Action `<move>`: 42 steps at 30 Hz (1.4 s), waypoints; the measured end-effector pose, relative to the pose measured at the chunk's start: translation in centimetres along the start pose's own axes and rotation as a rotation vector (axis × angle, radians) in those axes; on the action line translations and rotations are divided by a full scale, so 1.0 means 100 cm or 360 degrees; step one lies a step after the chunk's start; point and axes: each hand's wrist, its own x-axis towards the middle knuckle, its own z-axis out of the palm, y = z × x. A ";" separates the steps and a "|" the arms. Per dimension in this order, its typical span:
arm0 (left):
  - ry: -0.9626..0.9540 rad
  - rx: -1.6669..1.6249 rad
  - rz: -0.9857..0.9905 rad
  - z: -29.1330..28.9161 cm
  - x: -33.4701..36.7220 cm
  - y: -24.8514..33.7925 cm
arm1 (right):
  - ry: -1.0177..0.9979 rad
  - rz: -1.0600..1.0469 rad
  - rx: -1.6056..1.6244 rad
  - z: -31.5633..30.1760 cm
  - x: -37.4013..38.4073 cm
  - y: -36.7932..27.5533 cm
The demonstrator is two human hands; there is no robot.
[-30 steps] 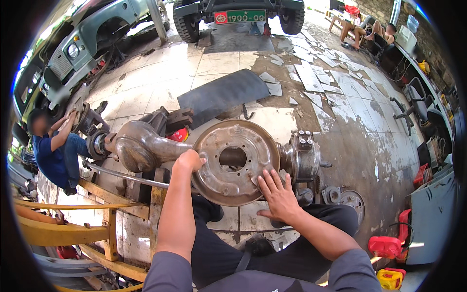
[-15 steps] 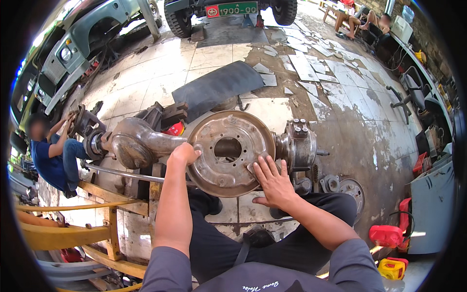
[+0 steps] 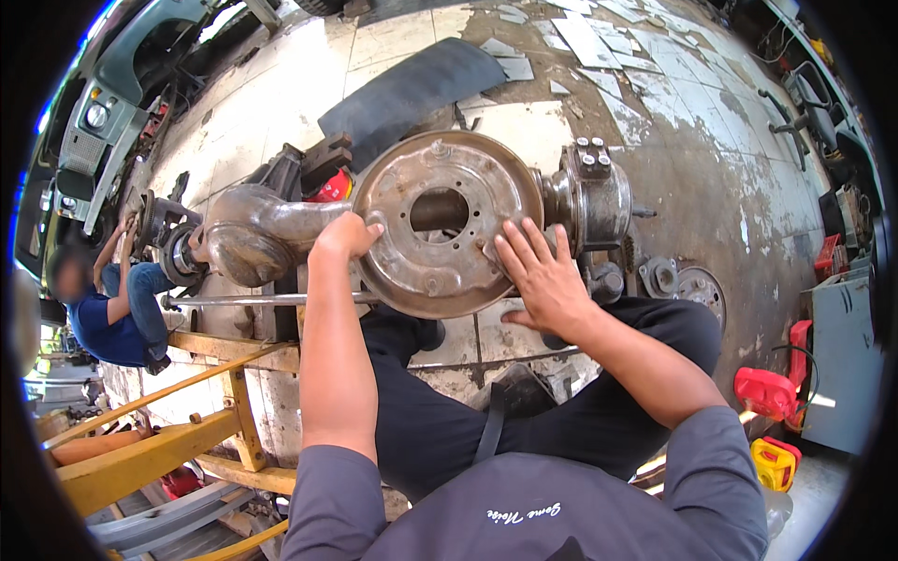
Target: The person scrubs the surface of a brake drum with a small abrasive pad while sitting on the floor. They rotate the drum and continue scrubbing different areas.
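Note:
A round brown metal brake backing plate [image 3: 398,276], with a large centre hole and a ring of small holes, stands in front of my knees, facing me. My left hand [image 3: 344,241] is closed around its left rim, thumb on the face and the other fingers hidden behind. On the lower right of the face lies my right hand [image 3: 554,285], open, fingers spread and thumb apart. Behind the plate runs a bare metal axle housing [image 3: 251,234] with a bulging centre. A hub-like steel part [image 3: 599,198] with several bolt heads on top sits at its right end.
A person [image 3: 108,309] in a blue shirt squats at the axle's far left. Yellow frame rails [image 3: 159,458] lie at my left. Beyond the plate is a dark curved panel [image 3: 412,93]. Metal discs [image 3: 700,292] and a red container [image 3: 767,393] are at my right.
My view has tilted downward, so the plate, axle and floor sit higher in the picture. Both hands keep about the same places on the plate.

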 end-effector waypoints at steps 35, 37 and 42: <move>0.0272 -0.0077 0.0121 0.018 0.010 -0.017 | -0.0104 0.0038 0.0070 -0.002 -0.013 0.000; 0.0148 -0.0035 0.0084 0.007 0.011 -0.012 | -0.0053 0.0038 0.0038 -0.002 -0.007 0.003; 0.0029 -0.0058 0.0021 0.007 0.014 -0.008 | -0.0016 0.0044 0.0057 0.000 -0.005 0.003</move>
